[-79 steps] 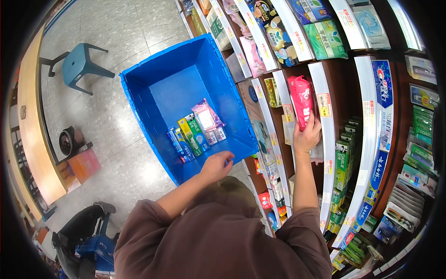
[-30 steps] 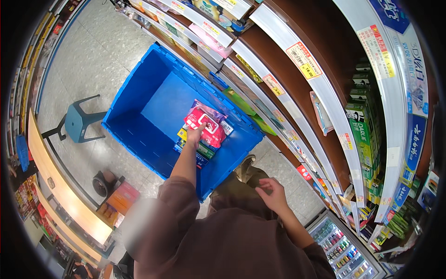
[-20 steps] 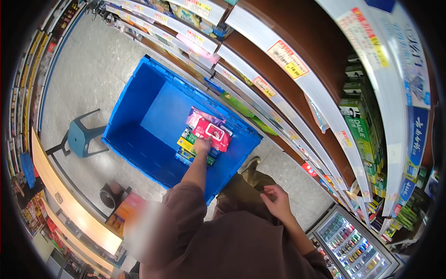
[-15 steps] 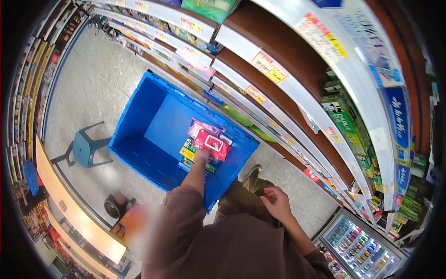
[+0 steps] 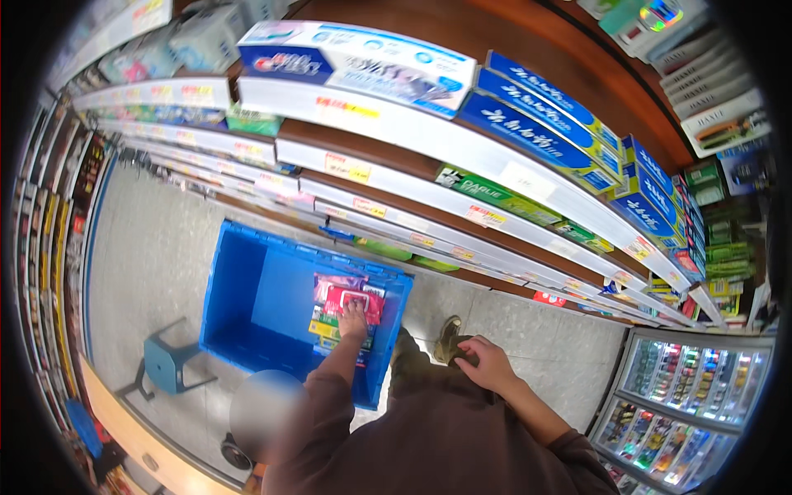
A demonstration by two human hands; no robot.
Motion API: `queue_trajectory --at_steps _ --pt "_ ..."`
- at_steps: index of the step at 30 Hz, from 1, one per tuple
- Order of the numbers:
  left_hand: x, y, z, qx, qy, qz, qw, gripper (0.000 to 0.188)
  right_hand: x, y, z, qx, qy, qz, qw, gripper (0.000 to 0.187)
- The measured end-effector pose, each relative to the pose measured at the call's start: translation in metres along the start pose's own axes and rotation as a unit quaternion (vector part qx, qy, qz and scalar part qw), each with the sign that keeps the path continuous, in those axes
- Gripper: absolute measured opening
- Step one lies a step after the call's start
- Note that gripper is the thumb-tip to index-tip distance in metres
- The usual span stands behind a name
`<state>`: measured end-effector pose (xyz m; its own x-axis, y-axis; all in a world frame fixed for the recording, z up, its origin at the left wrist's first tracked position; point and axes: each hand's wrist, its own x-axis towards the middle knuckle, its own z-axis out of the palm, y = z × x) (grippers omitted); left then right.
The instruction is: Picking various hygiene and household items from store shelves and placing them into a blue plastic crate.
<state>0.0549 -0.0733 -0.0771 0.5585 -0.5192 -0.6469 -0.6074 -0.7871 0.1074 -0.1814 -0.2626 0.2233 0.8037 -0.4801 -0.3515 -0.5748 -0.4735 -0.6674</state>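
My left hand [image 5: 353,322] reaches down into a large blue plastic crate [image 5: 233,285]. It lies on a red soft pack of wipes [image 5: 375,307], fingers stretched over the pack's top. A pink pack [image 5: 327,285] shows beside the wipes. Yellow and green toothpaste-like boxes [image 5: 324,328] lie under and near them, partly covered by my hand and forearm. All these goods are at the crate's right end. My right hand [image 5: 488,365] hangs in front of my body to the right of the crate, empty, with fingers loosely bent and thumb apart.
Shelves with toothpaste boxes [image 5: 536,128] run along the far side and right. A blue-grey stool [image 5: 165,363] stands left of the crate. A glass-door drinks fridge [image 5: 681,388] is at the lower right, a wooden counter [image 5: 157,454] at the lower left.
My view has turned, bringing more upper shelf and fridge into sight. My left hand has gone from gripping the wipes' edge to resting on top; the pack lies flatter among the goods.
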Motion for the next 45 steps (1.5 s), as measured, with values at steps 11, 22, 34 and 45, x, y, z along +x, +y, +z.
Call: queue_trajectory --at_steps 11,22,34,45 --pt "0.084 -0.027 0.008 0.297 -0.028 0.184 0.937 0.059 -0.041 0.044 0.027 -0.015 0.007 0.062 0.998 0.025" --pt "0.088 -0.014 -0.013 0.236 -0.032 0.165 0.957 0.051 -0.058 0.058 0.035 0.019 0.031 0.116 0.993 0.025" --pt "-0.023 0.018 -0.062 -0.2 0.244 0.15 0.937 0.05 -0.064 0.063 0.006 -0.013 0.065 -0.021 0.998 0.031" --pt "-0.183 0.211 -0.071 -0.342 0.136 0.336 0.867 0.017 -0.167 0.158 -0.04 -0.031 0.171 -0.045 0.984 0.035"
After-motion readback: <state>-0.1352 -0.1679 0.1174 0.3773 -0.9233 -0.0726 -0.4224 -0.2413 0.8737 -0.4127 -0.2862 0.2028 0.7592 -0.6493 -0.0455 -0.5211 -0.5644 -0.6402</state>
